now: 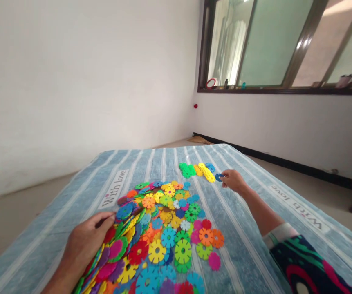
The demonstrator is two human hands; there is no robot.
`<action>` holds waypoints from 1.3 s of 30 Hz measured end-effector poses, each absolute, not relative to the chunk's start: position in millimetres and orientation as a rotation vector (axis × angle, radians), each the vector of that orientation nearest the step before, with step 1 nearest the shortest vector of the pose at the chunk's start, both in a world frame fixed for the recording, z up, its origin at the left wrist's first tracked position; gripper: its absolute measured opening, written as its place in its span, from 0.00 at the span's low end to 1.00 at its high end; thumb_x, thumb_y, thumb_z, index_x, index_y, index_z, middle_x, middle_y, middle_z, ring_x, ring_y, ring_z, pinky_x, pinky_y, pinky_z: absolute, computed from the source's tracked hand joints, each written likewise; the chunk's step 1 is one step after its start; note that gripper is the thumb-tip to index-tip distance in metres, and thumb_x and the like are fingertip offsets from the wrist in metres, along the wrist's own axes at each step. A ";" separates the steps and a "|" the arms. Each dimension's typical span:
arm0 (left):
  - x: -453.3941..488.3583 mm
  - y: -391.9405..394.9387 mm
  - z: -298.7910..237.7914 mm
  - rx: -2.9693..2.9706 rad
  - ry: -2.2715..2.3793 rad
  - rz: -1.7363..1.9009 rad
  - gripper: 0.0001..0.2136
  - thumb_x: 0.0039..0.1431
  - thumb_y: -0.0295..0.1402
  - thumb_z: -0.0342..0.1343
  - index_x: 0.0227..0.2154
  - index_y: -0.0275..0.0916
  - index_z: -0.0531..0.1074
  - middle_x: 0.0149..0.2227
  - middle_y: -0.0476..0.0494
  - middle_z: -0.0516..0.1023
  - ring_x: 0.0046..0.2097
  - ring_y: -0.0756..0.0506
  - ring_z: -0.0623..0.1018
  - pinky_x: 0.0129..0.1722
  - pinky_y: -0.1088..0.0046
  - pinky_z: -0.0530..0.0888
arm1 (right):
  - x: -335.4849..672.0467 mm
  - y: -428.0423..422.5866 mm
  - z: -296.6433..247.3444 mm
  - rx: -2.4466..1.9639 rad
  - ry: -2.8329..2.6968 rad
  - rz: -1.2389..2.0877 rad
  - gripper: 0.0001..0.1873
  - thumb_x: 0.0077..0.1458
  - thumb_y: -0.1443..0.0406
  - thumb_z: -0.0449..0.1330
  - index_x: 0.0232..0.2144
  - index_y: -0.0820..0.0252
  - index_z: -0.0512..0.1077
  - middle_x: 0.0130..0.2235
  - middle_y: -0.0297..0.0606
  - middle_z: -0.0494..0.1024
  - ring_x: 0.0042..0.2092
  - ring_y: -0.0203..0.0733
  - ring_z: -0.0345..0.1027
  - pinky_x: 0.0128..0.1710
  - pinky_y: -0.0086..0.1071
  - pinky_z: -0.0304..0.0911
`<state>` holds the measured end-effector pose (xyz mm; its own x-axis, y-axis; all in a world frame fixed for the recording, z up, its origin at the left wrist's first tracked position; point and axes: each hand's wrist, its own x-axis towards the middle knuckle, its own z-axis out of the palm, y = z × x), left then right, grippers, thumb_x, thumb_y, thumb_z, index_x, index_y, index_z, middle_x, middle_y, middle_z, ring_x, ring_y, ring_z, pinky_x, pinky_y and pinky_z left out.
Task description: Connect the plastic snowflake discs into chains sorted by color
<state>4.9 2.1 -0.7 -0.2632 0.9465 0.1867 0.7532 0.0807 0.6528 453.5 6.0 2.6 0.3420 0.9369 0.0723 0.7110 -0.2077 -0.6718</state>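
Beside yellow discs | right fingers pinching blue disc | left fingers: can't tell

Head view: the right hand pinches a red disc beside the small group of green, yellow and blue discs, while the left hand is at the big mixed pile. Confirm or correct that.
The disc's colour is wrong: the head view shows the right hand pinching a blue disc. The rest stands.

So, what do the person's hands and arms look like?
The left hand and right hand are ungloved. The dark right sleeve bears curving green and pink shapes and ends in a pale cuff; no sleeve shows on the left forearm.
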 end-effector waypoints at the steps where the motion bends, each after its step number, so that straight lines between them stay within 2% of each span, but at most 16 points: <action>1: 4.3 3.1 -1.4 1.684 2.089 0.973 0.11 0.42 0.44 0.53 0.23 0.48 0.79 0.27 0.55 0.83 0.33 0.40 0.81 0.32 0.70 0.74 | 460.4 17.2 0.5 -2.000 -1.408 0.463 0.07 0.53 0.72 0.56 0.29 0.66 0.75 0.21 0.35 0.77 0.25 0.33 0.70 0.26 0.22 0.59; 9: 5.1 2.2 -0.6 1.542 2.138 0.918 0.14 0.41 0.47 0.51 0.24 0.50 0.79 0.27 0.55 0.83 0.33 0.39 0.81 0.35 0.66 0.75 | 479.5 75.4 -10.5 -2.014 -1.339 0.621 0.06 0.55 0.72 0.58 0.28 0.66 0.74 0.16 0.33 0.73 0.19 0.31 0.66 0.22 0.22 0.59; 15: 8.6 -1.3 2.5 1.497 2.125 0.929 0.12 0.40 0.47 0.52 0.23 0.51 0.78 0.23 0.57 0.82 0.29 0.40 0.81 0.32 0.66 0.75 | 477.1 88.6 -5.4 -2.039 -1.384 0.726 0.04 0.51 0.68 0.64 0.26 0.65 0.74 0.14 0.32 0.72 0.17 0.32 0.64 0.19 0.23 0.58; 17: 8.4 -2.1 2.5 1.512 2.105 0.947 0.12 0.41 0.47 0.52 0.22 0.52 0.78 0.23 0.58 0.81 0.29 0.40 0.81 0.30 0.67 0.75 | 478.0 92.0 -6.3 -2.056 -1.386 0.721 0.04 0.50 0.67 0.65 0.30 0.65 0.75 0.14 0.32 0.71 0.17 0.32 0.64 0.18 0.23 0.57; 21: 6.7 -2.9 1.9 1.520 2.108 0.956 0.12 0.41 0.47 0.52 0.23 0.52 0.78 0.23 0.59 0.81 0.29 0.40 0.81 0.30 0.67 0.75 | 481.4 96.4 -13.0 -2.082 -1.384 0.644 0.16 0.51 0.68 0.65 0.44 0.65 0.73 0.14 0.29 0.70 0.18 0.33 0.65 0.19 0.23 0.58; 26: 7.6 -3.5 3.6 1.507 2.128 0.913 0.13 0.41 0.48 0.51 0.24 0.51 0.78 0.24 0.57 0.82 0.31 0.39 0.81 0.31 0.66 0.75 | 486.2 92.1 -15.8 -2.139 -1.431 0.524 0.26 0.48 0.67 0.66 0.51 0.64 0.69 0.14 0.26 0.70 0.20 0.34 0.67 0.23 0.23 0.60; 29: 8.2 -3.4 4.1 1.507 2.130 0.927 0.13 0.41 0.48 0.51 0.22 0.52 0.78 0.23 0.57 0.81 0.30 0.39 0.81 0.33 0.64 0.75 | 487.9 86.8 -13.3 -2.201 -1.468 0.480 0.24 0.48 0.65 0.67 0.48 0.66 0.71 0.15 0.28 0.70 0.22 0.35 0.69 0.25 0.24 0.60; 35: 4.1 -2.6 -0.8 1.469 2.128 0.893 0.15 0.41 0.49 0.51 0.26 0.51 0.79 0.26 0.57 0.83 0.33 0.38 0.81 0.33 0.65 0.75 | 484.5 85.0 -10.1 -2.292 -1.551 0.419 0.08 0.47 0.62 0.65 0.28 0.62 0.75 0.15 0.31 0.70 0.24 0.36 0.70 0.25 0.25 0.57; 39: 4.1 -4.5 -2.8 1.466 2.132 0.852 0.18 0.44 0.51 0.50 0.32 0.50 0.79 0.30 0.56 0.84 0.37 0.38 0.82 0.30 0.66 0.74 | 481.6 86.0 -8.6 -2.331 -1.573 0.389 0.08 0.48 0.61 0.64 0.25 0.61 0.75 0.16 0.32 0.70 0.25 0.37 0.70 0.24 0.25 0.55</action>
<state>4.1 -4.5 -2.8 -0.3600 0.9329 0.0048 0.6792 0.2586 0.6868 481.6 86.0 -8.6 0.3633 0.9301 -0.0548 0.8482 -0.3545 -0.3935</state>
